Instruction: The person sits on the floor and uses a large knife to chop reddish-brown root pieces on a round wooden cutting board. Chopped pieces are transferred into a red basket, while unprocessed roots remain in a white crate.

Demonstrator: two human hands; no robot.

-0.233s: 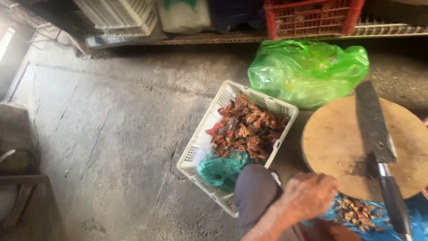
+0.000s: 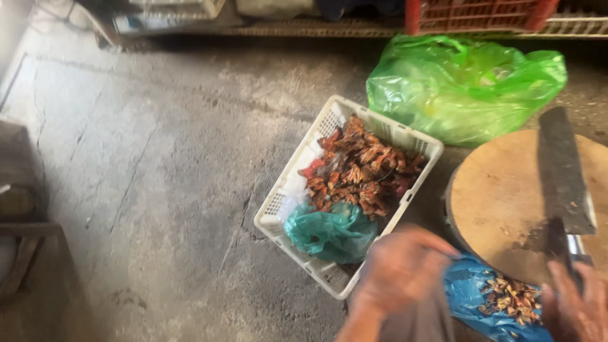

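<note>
My left hand (image 2: 398, 269) is blurred at the bottom centre, with its fingers curled on the rim of a blue plastic bag (image 2: 472, 285). The bag holds chopped reddish-brown pieces (image 2: 506, 296). At the bottom right corner, my right hand (image 2: 575, 305) grips the dark handle of a large cleaver (image 2: 562, 171). The cleaver's blade lies flat on a round wooden chopping block (image 2: 500, 196). Left of the block, a white slotted basket (image 2: 288, 190) holds reddish-brown dried pieces (image 2: 364, 171) and a crumpled teal bag (image 2: 332, 233).
A full green plastic bag (image 2: 462, 85) sits behind the basket and block. A red crate (image 2: 481, 14) and wire shelving run along the top edge. Rough concrete floor (image 2: 158, 164) spreads to the left, where a dark wooden piece (image 2: 25, 234) stands at the edge.
My left hand has shifted a little left and up at the blue bag's rim. My right hand now shows on the cleaver handle; the cleaver has hardly moved.
</note>
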